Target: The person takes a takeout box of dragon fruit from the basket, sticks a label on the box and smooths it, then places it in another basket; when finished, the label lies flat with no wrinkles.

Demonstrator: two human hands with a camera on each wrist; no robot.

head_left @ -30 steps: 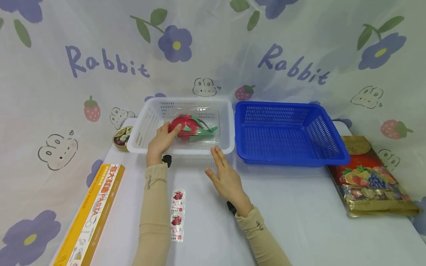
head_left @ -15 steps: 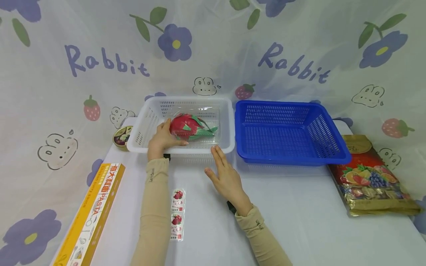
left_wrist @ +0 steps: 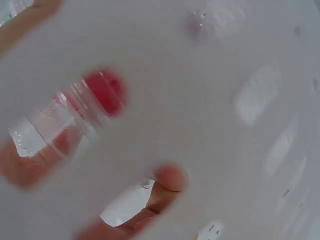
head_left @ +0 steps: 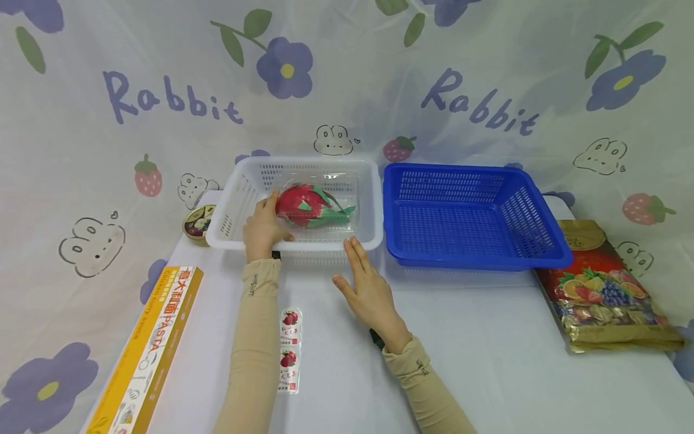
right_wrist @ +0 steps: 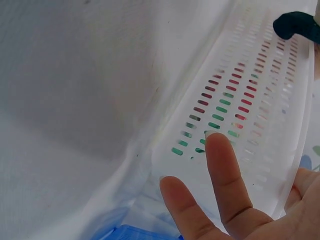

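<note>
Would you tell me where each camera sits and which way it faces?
Head: on the head, facing forward and down at the white basket and blue basket; left hand, right hand and sleeves show.
Left wrist: on that wrist, facing one end of the red fruit; blurred left fingers show.
Right wrist: on that wrist, facing the white basket's slotted side; spread right fingers show.
Head and right wrist share the white basket.
</note>
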